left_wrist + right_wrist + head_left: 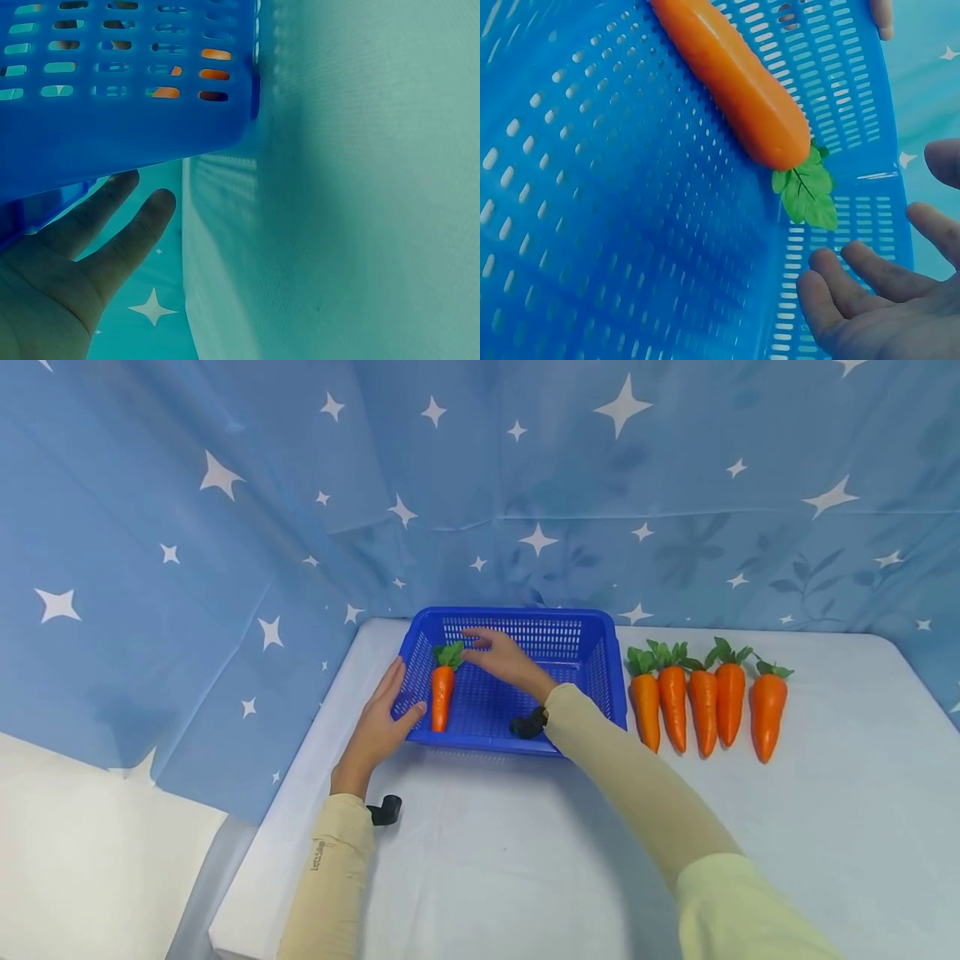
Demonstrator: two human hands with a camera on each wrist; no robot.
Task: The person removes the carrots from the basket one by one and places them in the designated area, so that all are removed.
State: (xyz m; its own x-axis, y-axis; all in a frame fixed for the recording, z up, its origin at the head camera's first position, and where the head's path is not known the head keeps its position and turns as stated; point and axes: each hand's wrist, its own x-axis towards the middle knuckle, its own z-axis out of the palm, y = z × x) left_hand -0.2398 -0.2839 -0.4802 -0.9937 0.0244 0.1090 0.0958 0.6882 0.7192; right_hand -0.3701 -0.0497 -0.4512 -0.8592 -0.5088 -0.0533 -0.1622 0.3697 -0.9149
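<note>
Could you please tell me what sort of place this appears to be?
Probably a staged recording setup, not a kitchen: a starry blue cloth backdrop surrounds a white table holding only a blue basket and plastic-looking carrots.

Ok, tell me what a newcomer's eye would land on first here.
The blue basket at the back of the white table, with one orange carrot lying inside. The left hand rests on its left wall, and the right hand hovers open above the carrot. To the right, five more carrots lie in a row.
</note>
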